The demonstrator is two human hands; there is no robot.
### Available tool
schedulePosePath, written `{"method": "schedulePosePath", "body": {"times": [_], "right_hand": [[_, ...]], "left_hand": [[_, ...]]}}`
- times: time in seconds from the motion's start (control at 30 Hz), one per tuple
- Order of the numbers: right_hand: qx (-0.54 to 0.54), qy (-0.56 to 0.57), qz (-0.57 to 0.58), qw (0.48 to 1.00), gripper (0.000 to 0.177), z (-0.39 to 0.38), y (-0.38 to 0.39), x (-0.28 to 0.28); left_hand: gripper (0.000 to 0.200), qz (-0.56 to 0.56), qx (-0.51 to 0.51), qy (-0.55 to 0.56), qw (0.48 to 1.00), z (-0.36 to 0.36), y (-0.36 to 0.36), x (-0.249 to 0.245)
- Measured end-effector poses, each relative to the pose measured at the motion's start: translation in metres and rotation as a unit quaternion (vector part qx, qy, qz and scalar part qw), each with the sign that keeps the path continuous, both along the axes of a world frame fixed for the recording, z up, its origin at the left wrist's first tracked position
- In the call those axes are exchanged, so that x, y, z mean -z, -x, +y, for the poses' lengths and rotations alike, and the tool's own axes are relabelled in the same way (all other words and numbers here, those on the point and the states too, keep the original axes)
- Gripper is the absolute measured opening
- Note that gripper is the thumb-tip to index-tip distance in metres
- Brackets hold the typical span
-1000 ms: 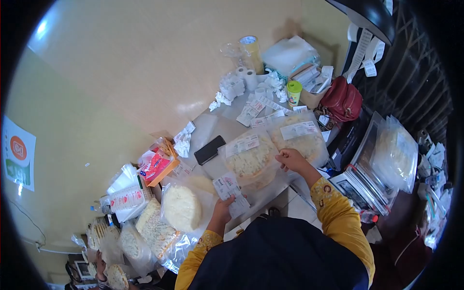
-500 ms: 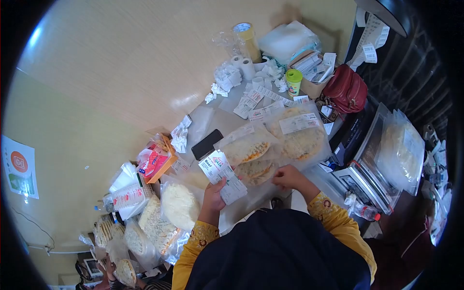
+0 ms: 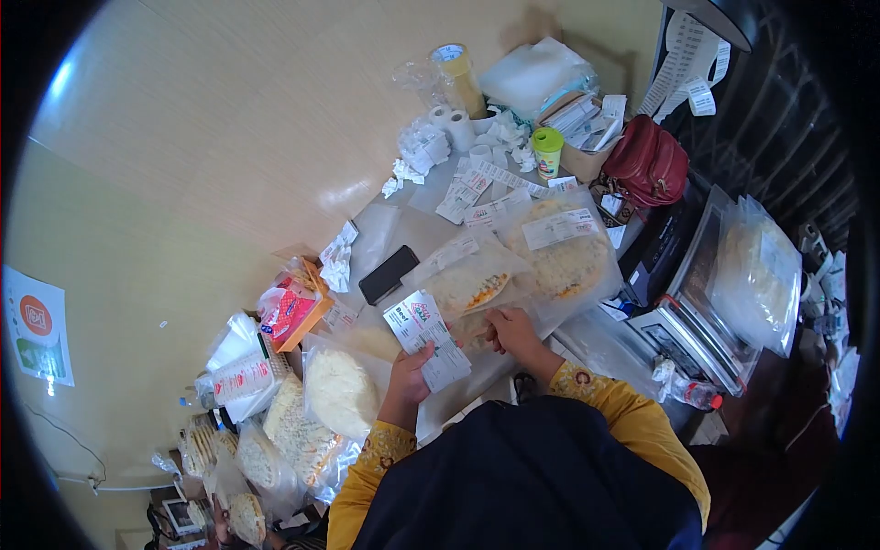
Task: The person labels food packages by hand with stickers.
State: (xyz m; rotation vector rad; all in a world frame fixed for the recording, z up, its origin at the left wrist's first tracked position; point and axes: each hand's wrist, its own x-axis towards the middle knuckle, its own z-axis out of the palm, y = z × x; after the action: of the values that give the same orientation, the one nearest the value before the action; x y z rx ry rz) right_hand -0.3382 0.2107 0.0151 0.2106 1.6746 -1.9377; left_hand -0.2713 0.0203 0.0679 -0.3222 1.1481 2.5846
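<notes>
My left hand (image 3: 412,374) holds printed labels (image 3: 424,332) by their lower edge, with "Beef" legible on the top one. To its right, my right hand (image 3: 510,332) has its fingers bent together over a bagged flat food at the table's near side; whether they pinch anything is too small to tell. Just beyond both hands lies a clear bag with a filled, folded flatbread (image 3: 470,281). A larger labelled bag of round flatbread (image 3: 570,255) rests to the right of it. The black phone (image 3: 389,274) lies behind the labels.
At the left stand bagged foods (image 3: 340,392) and an orange box (image 3: 312,307). Paper rolls, crumpled paper and a green-lidded cup (image 3: 547,152) are at the back. A red bag (image 3: 646,162) and stacked frames (image 3: 698,341) stand right. A co-worker's hand (image 3: 221,521) shows at the lower left.
My right hand has moved left and slightly up, closer to the labels and over the bagged food. My left hand still holds the labels, slightly shifted. The camera view has shifted a little.
</notes>
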Motion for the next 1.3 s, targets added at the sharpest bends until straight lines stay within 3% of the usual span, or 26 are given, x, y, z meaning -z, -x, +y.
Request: {"method": "schedulePosePath", "body": {"times": [0.3,0.4,0.5,0.6,0.67,0.77,0.87,0.97,1.07,1.17,1.23,1.3], "right_hand": [[-0.011,-0.024,-0.012,1.0,0.032,0.004,-0.028,0.018],[-0.056,-0.046,-0.036,0.997,0.027,0.017,-0.031,0.036],[-0.19,-0.141,-0.082,0.968,0.023,0.038,-0.026,0.015],[-0.226,-0.201,-0.017,0.953,0.021,0.067,-0.01,-0.008],[-0.118,-0.286,0.079,0.948,0.029,0.077,0.005,-0.02],[0.006,-0.41,0.292,0.864,0.038,0.075,0.025,-0.012],[-0.077,-0.473,0.202,0.854,0.045,0.063,0.025,-0.026],[-0.174,-0.456,0.153,0.859,0.048,0.055,0.021,-0.021],[-0.134,-0.418,0.124,0.89,0.049,0.054,0.016,0.014],[-0.125,-0.339,0.01,0.932,0.049,0.053,0.016,0.02],[-0.12,-0.336,0.029,0.934,0.049,0.05,0.015,0.022],[-0.126,-0.385,0.082,0.911,0.05,0.044,0.009,0.022]], "left_hand": [[0.041,-0.073,0.022,0.038,0.996,-0.008,-0.041,0.034],[0.037,-0.119,0.007,0.061,0.991,-0.009,-0.052,0.051],[0.033,-0.157,-0.017,0.075,0.985,-0.009,-0.06,0.07],[0.03,-0.176,-0.029,0.088,0.98,-0.009,-0.064,0.077],[0.029,-0.18,-0.03,0.109,0.977,-0.01,-0.066,0.082],[0.028,-0.18,-0.03,0.133,0.974,-0.009,-0.065,0.086],[0.028,-0.185,-0.028,0.134,0.973,-0.009,-0.065,0.085],[0.027,-0.188,-0.027,0.149,0.97,-0.007,-0.065,0.08],[0.027,-0.191,-0.018,0.164,0.968,-0.006,-0.066,0.077],[0.027,-0.186,-0.015,0.193,0.963,-0.004,-0.068,0.081],[0.028,-0.194,-0.019,0.217,0.957,-0.003,-0.07,0.082],[0.028,-0.195,0.066,0.425,0.881,-0.006,-0.071,0.062]]}}
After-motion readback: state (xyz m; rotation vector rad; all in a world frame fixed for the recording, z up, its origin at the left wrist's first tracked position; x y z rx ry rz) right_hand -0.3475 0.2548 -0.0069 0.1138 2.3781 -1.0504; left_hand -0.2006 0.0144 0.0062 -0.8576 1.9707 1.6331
